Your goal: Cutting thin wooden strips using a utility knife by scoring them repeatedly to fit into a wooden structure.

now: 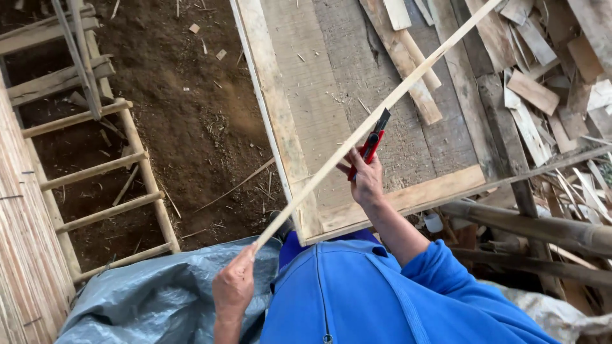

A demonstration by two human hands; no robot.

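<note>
A long thin pale wooden strip [382, 108] runs diagonally from lower left to the upper right corner. My left hand [233, 286] grips its near end, over a grey tarp. My right hand [365, 179] holds a red and black utility knife [372, 141], whose blade rests against the strip about midway along. Both hands are above a flat wooden board platform [306, 95]. My blue sleeve and blue clothing fill the lower middle.
A wooden ladder [95, 172] lies on brown soil at left, beside a bundle of thin canes [22, 255]. Scrap wood offcuts [542, 83] pile up at the right. A thick bamboo pole [529, 226] lies at lower right. The grey tarp [159, 299] covers the ground below.
</note>
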